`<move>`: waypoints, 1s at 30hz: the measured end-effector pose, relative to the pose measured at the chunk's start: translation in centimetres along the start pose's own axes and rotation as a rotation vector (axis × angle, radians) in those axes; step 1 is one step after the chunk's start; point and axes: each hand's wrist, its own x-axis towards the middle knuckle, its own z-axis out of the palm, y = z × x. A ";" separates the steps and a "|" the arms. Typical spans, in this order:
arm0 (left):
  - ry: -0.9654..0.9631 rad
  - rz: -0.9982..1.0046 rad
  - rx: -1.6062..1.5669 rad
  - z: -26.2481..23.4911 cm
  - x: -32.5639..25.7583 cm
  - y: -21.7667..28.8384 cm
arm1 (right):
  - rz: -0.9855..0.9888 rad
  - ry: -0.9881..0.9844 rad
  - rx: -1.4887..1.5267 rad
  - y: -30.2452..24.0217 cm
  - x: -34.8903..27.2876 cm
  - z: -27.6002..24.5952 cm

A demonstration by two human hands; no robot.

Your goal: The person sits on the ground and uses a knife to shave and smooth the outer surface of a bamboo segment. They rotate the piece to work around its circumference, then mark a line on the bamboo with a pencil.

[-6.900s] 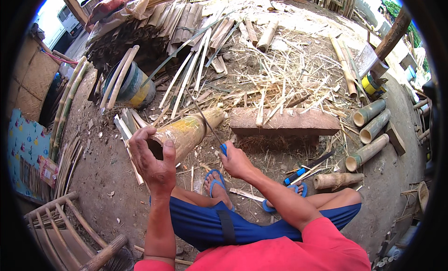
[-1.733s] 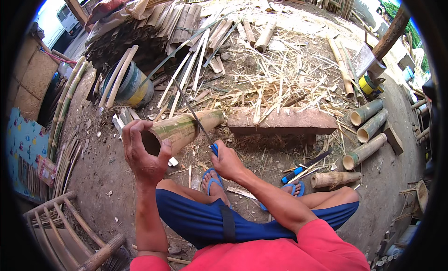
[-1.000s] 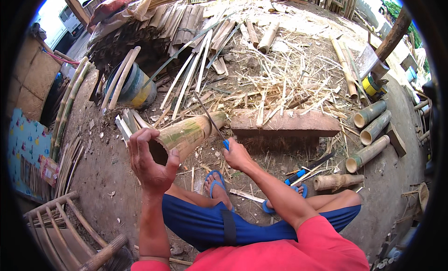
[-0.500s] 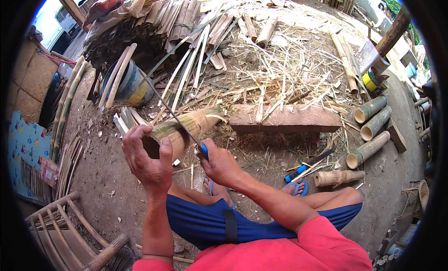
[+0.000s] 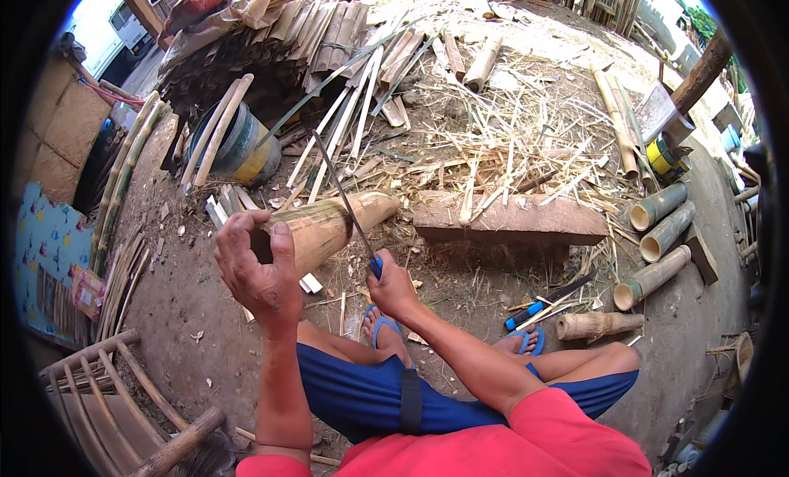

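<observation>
Nearest, at six o'clock, are the red shirt (image 5: 493, 440) and blue shorts (image 5: 353, 399) of the seated person, with sandals (image 5: 531, 340) on both feet.

Just beyond the knees, the hands are apart, each with its own hold. The left hand (image 5: 265, 271) cups the open near end of a bamboo tube (image 5: 311, 240), fingers on one side and thumb on the other. The tube lies at nine o'clock from the middle of the view, its far end pointing between two and three. The right hand (image 5: 393, 286) is closed around the blue handle of a knife (image 5: 339, 186), whose blade crosses the tube and points to eleven o'clock. Whether the edge bites is too fine to tell.

The step in hand looks like shaving the tube's skin, only partly done, as dark patches remain. The next move seems to call for a steady left hold and a shallow, even stroke, with the tube turned to bring up unshaved skin.

Farther off, a spare knife (image 5: 523, 316) lies at four o'clock, a block (image 5: 514, 217) and three cut tubes (image 5: 653, 277) at three, and a bucket (image 5: 261, 161) at ten. Farther still, a pile of split bamboo (image 5: 339, 37) fills eleven.
</observation>
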 end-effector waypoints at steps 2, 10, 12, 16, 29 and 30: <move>0.004 -0.031 -0.003 -0.2 0.1 -0.2 | -0.082 0.064 -0.101 0.6 0.1 0.5; -0.006 -0.012 0.003 -0.2 -0.8 0.2 | 0.209 0.095 -0.328 1.0 2.4 -3.1; 0.021 -0.009 -0.002 0.1 -0.7 0.5 | 0.103 -0.020 -0.254 0.7 2.0 -2.8; 0.012 -0.078 -0.001 1.3 0.0 0.9 | -0.082 -0.150 -0.041 1.1 0.6 -0.4; -0.003 -0.089 0.024 1.9 2.9 1.7 | 0.249 0.048 -0.168 9.3 1.4 1.7; -0.006 -0.124 0.054 1.7 3.5 1.2 | 0.338 0.115 -0.191 10.5 0.9 1.7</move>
